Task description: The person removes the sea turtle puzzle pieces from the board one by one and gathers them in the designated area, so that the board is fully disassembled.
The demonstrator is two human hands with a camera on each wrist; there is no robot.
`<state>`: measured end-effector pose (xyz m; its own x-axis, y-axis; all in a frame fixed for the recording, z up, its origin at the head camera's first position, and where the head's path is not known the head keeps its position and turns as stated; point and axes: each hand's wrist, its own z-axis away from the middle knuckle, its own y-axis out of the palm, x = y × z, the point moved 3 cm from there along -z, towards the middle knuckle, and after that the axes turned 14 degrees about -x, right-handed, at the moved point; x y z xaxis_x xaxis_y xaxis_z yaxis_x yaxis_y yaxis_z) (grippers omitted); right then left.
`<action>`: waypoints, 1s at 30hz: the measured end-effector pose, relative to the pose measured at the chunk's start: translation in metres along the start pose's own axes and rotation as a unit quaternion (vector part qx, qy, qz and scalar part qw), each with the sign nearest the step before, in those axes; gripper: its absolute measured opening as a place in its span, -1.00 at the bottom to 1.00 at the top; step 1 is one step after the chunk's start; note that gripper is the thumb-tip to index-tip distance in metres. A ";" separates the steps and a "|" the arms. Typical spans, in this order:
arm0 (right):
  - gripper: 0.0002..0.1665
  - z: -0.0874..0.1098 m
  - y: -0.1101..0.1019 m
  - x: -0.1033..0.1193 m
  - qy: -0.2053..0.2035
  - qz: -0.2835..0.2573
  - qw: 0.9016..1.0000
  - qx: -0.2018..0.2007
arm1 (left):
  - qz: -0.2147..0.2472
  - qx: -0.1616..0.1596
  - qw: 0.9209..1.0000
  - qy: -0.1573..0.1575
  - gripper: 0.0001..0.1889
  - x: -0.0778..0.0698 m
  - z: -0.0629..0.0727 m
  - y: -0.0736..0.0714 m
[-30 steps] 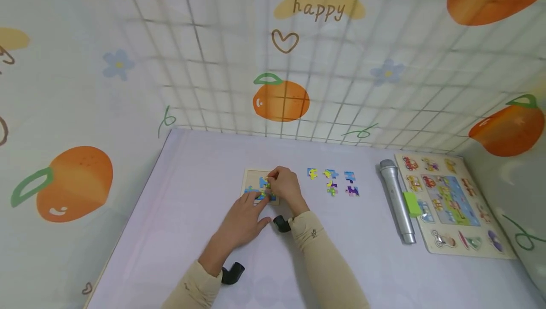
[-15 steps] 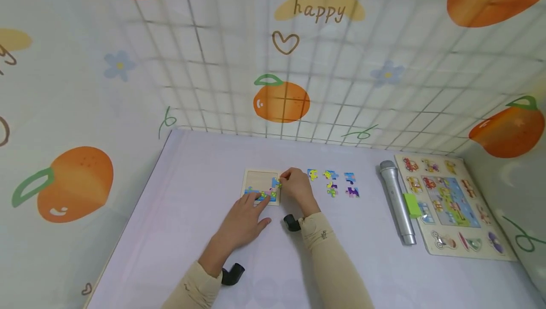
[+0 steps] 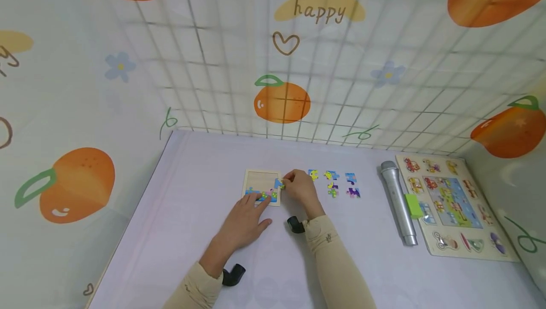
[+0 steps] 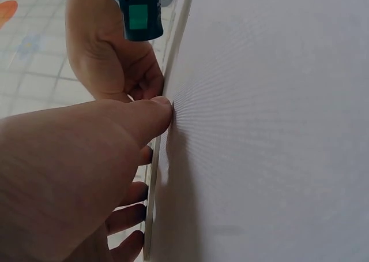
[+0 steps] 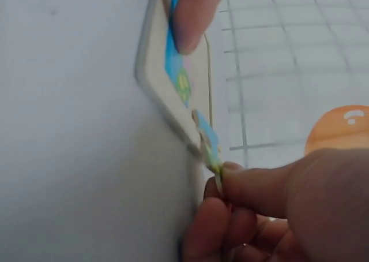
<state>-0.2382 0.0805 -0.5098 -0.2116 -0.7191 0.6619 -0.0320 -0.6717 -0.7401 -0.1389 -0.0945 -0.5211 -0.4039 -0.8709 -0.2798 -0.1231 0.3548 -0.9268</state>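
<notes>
A wooden puzzle tray (image 3: 262, 179) lies on the table, its front row filled with colourful jigsaw pieces (image 3: 265, 195). My left hand (image 3: 240, 222) rests its extended fingers on that row. At the tray's right rim, my right hand (image 3: 301, 189) pinches a blue jigsaw piece (image 3: 278, 183) between thumb and forefinger. The right wrist view shows this piece (image 5: 209, 139) tilted beside the rim, its lower end covered by the thumb (image 5: 256, 184). In the left wrist view the thumb (image 4: 151, 115) hides the tray's contents.
Several loose jigsaw pieces (image 3: 332, 190) lie right of the tray. Farther right are a silver microphone (image 3: 399, 204), a green block (image 3: 413, 205) and a large picture puzzle board (image 3: 452, 204). A patterned cloth wall (image 3: 222, 95) rises behind the table.
My right hand has moved right, carrying the pinched jigsaw piece from above the tray to its right rim. My left hand has stayed in place.
</notes>
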 end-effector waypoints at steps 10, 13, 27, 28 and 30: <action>-0.82 0.000 -0.008 -0.012 -0.004 0.015 1.000 0.007 | -0.012 0.001 1.000 0.000 -0.35 0.001 -0.001 0.002; -0.84 0.003 -0.011 -0.016 0.001 0.018 1.000 0.009 | -0.005 0.003 1.000 -0.004 -0.35 0.001 -0.001 0.004; -0.89 0.018 -0.026 -0.041 -0.010 0.026 1.000 0.005 | 0.002 -0.003 1.000 -0.007 -0.35 0.000 0.000 0.007; -0.89 0.019 -0.028 -0.042 -0.011 0.025 1.000 0.005 | 0.003 -0.002 1.000 -0.009 -0.35 -0.001 0.000 0.006; -0.90 0.023 -0.032 -0.046 -0.013 0.024 1.000 0.005 | 0.004 -0.002 1.000 -0.011 -0.35 -0.001 0.000 0.004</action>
<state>-0.2052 0.1312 -0.5139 -0.1867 -0.7550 0.6287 -0.0132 -0.6379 -0.7700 -0.1388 -0.0923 -0.5247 -0.3848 -0.8754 -0.2927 -0.1238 0.3632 -0.9234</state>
